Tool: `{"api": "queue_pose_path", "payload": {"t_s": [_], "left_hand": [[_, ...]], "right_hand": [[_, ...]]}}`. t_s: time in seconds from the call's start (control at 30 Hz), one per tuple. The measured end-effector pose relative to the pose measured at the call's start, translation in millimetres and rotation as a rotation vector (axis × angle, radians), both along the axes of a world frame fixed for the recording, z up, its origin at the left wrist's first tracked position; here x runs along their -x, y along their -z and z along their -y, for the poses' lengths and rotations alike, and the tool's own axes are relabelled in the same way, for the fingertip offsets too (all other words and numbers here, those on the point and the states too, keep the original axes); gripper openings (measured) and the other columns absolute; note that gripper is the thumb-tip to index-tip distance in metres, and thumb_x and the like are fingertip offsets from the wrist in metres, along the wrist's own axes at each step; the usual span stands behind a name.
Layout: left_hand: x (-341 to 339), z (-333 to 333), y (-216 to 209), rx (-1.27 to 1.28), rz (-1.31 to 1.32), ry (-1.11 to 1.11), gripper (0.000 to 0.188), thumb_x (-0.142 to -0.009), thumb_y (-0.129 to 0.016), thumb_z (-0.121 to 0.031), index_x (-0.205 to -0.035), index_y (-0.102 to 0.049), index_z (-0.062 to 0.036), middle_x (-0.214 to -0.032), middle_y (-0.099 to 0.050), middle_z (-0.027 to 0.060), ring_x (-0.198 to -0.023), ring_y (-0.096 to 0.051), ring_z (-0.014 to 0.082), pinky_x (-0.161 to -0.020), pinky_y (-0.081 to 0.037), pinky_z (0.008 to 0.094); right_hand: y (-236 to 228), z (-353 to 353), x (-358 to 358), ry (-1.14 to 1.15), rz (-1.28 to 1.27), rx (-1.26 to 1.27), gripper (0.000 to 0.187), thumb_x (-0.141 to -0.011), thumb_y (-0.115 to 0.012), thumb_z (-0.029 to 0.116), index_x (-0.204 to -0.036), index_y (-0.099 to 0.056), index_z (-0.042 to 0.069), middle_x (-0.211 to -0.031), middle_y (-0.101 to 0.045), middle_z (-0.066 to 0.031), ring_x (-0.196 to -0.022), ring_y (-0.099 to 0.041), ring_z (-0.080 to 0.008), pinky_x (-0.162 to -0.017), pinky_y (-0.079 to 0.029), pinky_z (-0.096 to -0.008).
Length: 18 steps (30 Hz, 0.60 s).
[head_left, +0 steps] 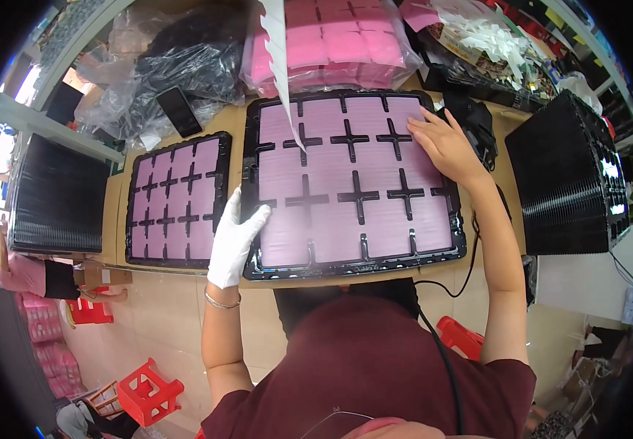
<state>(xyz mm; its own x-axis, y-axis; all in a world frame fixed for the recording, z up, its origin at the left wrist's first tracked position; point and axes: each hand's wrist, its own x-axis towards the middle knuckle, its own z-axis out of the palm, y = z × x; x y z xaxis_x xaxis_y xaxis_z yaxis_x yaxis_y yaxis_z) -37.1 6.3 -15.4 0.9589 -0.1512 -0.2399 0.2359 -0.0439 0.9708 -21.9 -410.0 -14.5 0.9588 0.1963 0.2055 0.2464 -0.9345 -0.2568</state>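
A large black plastic tray (pixel 360 272) lies before me on the cardboard-covered table, with pink foam sheets (pixel 331 227) in its compartments between black cross-shaped ribs. My left hand (pixel 234 238), in a white glove, holds the tray's left edge, thumb over the rim and fingers along the side. At the far right corner my right hand (pixel 444 145), bare, rests with fingers stretched out over the foam and rim. A smaller black tray (pixel 224 168), also filled with pink foam (pixel 177 212), lies to the left.
Tall stacks of black trays stand left (pixel 60 194) and right (pixel 561 179). Bagged pink foam (pixel 324 44), a phone (pixel 178 112) and clear bags (pixel 192 58) lie behind. A jagged white strip (pixel 276 51) hangs over the tray. Red stools (pixel 149 391) stand on the floor; another person (pixel 31 271) is left.
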Motion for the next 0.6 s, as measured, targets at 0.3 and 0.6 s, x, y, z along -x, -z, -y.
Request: {"api": "queue_pose_path", "payload": {"t_s": [0.3, 0.6], "left_hand": [[4.1, -3.6, 6.7, -0.012, 0.026, -0.007, 0.075, -0.09, -0.072, -0.011, -0.15, -0.03, 0.0062, -0.149, -0.042, 0.0168, -0.131, -0.048, 0.019, -0.109, -0.04, 0.03], [3.9, 0.4, 2.5, -0.013, 0.039, 0.004, 0.075, -0.09, -0.072, -0.011, -0.15, -0.03, 0.0061, -0.147, -0.045, 0.0167, -0.129, -0.049, 0.0176, -0.107, -0.042, 0.0296]], "right_hand": [[-21.8, -26.7, 82.8, -0.172, 0.264, -0.272, 0.015, -0.09, -0.061, 0.01, -0.084, -0.072, 0.002, -0.082, -0.067, -0.0098, -0.083, -0.062, -0.0301, -0.079, -0.047, -0.0405], [-19.2, -48.9, 161.8, -0.063, 0.128, 0.014, 0.029, -0.08, -0.067, 0.016, -0.107, -0.075, 0.008, -0.129, -0.058, -0.0098, -0.116, -0.049, -0.0331, -0.1, -0.039, -0.0441]]}}
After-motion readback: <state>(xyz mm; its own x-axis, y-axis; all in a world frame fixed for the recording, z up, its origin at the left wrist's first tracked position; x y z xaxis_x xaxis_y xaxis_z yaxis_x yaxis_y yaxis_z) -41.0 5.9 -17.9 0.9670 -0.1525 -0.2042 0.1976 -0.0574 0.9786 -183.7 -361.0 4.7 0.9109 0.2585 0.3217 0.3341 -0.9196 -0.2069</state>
